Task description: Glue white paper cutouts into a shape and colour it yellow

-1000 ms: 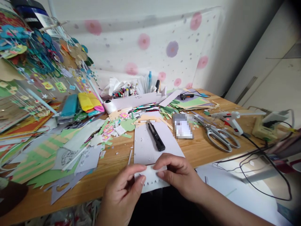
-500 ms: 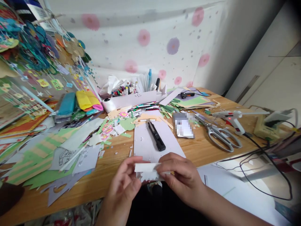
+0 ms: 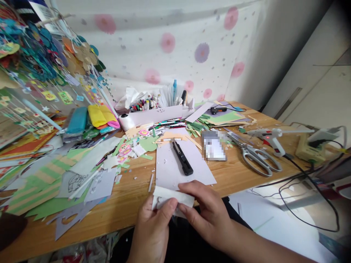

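Observation:
A small folded piece of white paper (image 3: 172, 195) is held between my hands over the table's front edge. My left hand (image 3: 156, 219) is closed on its left part, thumb pressed on the near face. At the right end, my right hand (image 3: 204, 206) pinches it between thumb and fingers. The paper's underside is partly hidden by my thumbs. Just beyond my hands, a black utility knife (image 3: 182, 157) lies on a pale sheet of card (image 3: 167, 171). A thin white paper strip (image 3: 150, 182) rests on the wood left of that card.
Paper scraps (image 3: 137, 146) and cut sheets (image 3: 52, 179) cover the left side. On the right are a phone (image 3: 215, 146), large scissors (image 3: 257, 159) and a glue gun (image 3: 271, 138) with its cord. A pen box (image 3: 159, 116) stands at the back.
The folded paper has tilted, its right end now lower. My left thumb has moved onto its near face, and my left hand has shifted right.

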`<control>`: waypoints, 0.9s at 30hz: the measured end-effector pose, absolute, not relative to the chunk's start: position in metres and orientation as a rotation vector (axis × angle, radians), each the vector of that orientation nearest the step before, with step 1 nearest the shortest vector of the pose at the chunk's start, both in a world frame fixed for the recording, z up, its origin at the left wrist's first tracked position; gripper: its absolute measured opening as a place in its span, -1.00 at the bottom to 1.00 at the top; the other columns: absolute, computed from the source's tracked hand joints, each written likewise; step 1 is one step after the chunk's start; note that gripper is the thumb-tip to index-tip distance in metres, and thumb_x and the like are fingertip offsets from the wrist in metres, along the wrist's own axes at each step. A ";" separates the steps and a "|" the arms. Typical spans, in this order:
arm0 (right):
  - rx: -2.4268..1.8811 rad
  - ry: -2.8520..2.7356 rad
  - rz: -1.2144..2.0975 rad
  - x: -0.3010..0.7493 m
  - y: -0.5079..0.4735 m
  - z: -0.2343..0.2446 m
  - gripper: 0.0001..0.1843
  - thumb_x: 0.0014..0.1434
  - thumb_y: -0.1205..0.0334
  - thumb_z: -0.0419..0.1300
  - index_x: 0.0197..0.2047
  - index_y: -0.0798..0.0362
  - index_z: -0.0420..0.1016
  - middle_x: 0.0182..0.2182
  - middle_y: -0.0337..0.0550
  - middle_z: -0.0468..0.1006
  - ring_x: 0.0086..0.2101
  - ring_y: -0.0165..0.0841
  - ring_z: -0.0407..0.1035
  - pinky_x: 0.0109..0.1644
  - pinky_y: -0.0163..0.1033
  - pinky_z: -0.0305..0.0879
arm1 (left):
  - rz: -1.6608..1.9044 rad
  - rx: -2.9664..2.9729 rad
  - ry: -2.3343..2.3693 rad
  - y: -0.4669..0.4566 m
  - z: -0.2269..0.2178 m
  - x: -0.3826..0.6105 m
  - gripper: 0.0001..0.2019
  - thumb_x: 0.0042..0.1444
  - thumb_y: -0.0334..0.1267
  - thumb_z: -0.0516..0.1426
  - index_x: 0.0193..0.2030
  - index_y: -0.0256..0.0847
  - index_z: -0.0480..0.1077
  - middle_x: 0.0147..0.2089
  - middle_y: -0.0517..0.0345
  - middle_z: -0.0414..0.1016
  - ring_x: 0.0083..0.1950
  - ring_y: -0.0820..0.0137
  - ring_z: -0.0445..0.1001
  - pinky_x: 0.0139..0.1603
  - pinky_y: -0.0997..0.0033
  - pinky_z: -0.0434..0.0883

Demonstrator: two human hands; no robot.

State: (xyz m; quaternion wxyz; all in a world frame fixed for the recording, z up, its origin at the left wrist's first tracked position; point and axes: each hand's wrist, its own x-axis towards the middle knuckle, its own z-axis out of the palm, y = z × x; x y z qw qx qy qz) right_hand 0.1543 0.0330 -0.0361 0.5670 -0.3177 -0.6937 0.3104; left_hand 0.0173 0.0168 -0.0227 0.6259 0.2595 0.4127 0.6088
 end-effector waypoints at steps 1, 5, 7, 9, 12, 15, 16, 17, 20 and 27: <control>-0.805 -1.557 0.817 0.153 0.033 -0.038 -0.62 0.13 0.41 0.25 0.01 -0.09 0.46 -0.31 -0.16 0.57 -0.37 -0.34 0.45 -0.31 -0.27 0.40 | 1.405 0.611 0.955 0.017 -0.023 0.017 -0.78 -0.09 -0.29 0.37 -0.24 -0.14 0.57 -0.33 0.17 0.62 -0.24 0.32 0.55 -0.14 0.36 0.47; -0.831 -1.128 1.281 0.145 0.037 -0.042 -0.83 0.10 0.22 0.31 -0.20 -0.04 0.51 -0.45 -0.26 0.52 -0.49 -0.40 0.40 -0.46 -0.34 0.34 | 1.415 0.637 0.856 0.017 -0.028 0.021 -0.65 -0.16 -0.17 0.40 -0.18 -0.15 0.57 -0.24 0.06 0.65 -0.16 0.21 0.56 -0.10 0.27 0.49; -0.783 -0.950 1.403 0.141 0.039 -0.042 -0.80 0.03 0.17 0.37 -0.24 -0.03 0.52 -0.46 -0.29 0.51 -0.47 -0.41 0.40 -0.45 -0.35 0.36 | 1.406 0.599 0.827 0.019 -0.030 0.026 -0.66 -0.16 -0.16 0.40 -0.19 -0.15 0.58 -0.24 0.05 0.65 -0.12 0.18 0.56 -0.09 0.26 0.49; -0.769 -0.848 1.443 0.139 0.039 -0.043 -0.76 -0.01 0.16 0.41 -0.26 -0.01 0.53 -0.46 -0.31 0.50 -0.47 -0.45 0.38 -0.43 -0.38 0.35 | 1.397 0.555 0.842 0.022 -0.032 0.031 -0.71 -0.12 -0.20 0.39 -0.20 -0.16 0.60 -0.26 0.05 0.65 -0.09 0.17 0.56 -0.07 0.24 0.48; -0.804 -0.814 1.428 0.140 0.039 -0.045 -0.75 -0.02 0.13 0.41 -0.26 0.01 0.55 -0.50 -0.31 0.49 -0.52 -0.49 0.34 -0.47 -0.41 0.32 | 1.405 0.529 0.888 0.026 -0.032 0.037 -0.74 -0.05 -0.18 0.34 -0.20 -0.20 0.60 -0.26 0.02 0.65 -0.07 0.14 0.55 -0.05 0.20 0.48; -0.870 -0.884 1.377 0.145 0.038 -0.047 -0.74 0.04 0.05 0.36 -0.28 0.04 0.57 -0.51 -0.26 0.50 -0.55 -0.44 0.35 -0.48 -0.34 0.36 | 1.434 0.545 0.924 0.029 -0.032 0.040 -0.74 0.02 -0.15 0.30 -0.16 -0.21 0.59 -0.21 0.01 0.66 -0.05 0.15 0.55 -0.02 0.17 0.47; -0.898 -0.918 1.347 0.148 0.038 -0.047 -0.74 0.06 0.03 0.34 -0.29 0.05 0.58 -0.51 -0.24 0.52 -0.54 -0.42 0.37 -0.46 -0.31 0.38 | 1.446 0.554 0.933 0.030 -0.032 0.041 -0.73 0.02 -0.17 0.30 -0.14 -0.21 0.58 -0.20 0.01 0.66 -0.04 0.15 0.55 -0.02 0.16 0.47; -0.923 -0.946 1.314 0.151 0.038 -0.047 -0.74 0.07 0.03 0.33 -0.31 0.06 0.59 -0.50 -0.22 0.53 -0.53 -0.40 0.39 -0.44 -0.29 0.40 | 1.457 0.562 0.943 0.030 -0.032 0.041 -0.72 0.02 -0.18 0.31 -0.12 -0.21 0.58 -0.18 0.00 0.66 -0.04 0.14 0.55 -0.01 0.16 0.47; -0.956 -0.961 1.257 0.158 0.039 -0.046 -0.73 0.09 0.01 0.31 -0.38 0.06 0.55 -0.53 -0.22 0.51 -0.52 -0.37 0.40 -0.41 -0.28 0.38 | 1.473 0.578 0.981 0.030 -0.032 0.043 -0.72 0.01 -0.20 0.32 -0.12 -0.24 0.57 -0.18 0.00 0.67 -0.06 0.14 0.57 -0.02 0.17 0.47; -0.931 -0.921 1.336 0.168 0.042 -0.047 -0.65 0.10 -0.04 0.28 -0.46 0.07 0.40 -0.59 -0.28 0.43 -0.51 -0.39 0.38 -0.38 -0.31 0.29 | 1.483 0.573 1.006 0.031 -0.031 0.047 -0.70 0.03 -0.26 0.31 -0.06 -0.20 0.54 -0.20 0.06 0.68 -0.10 0.20 0.59 -0.06 0.24 0.49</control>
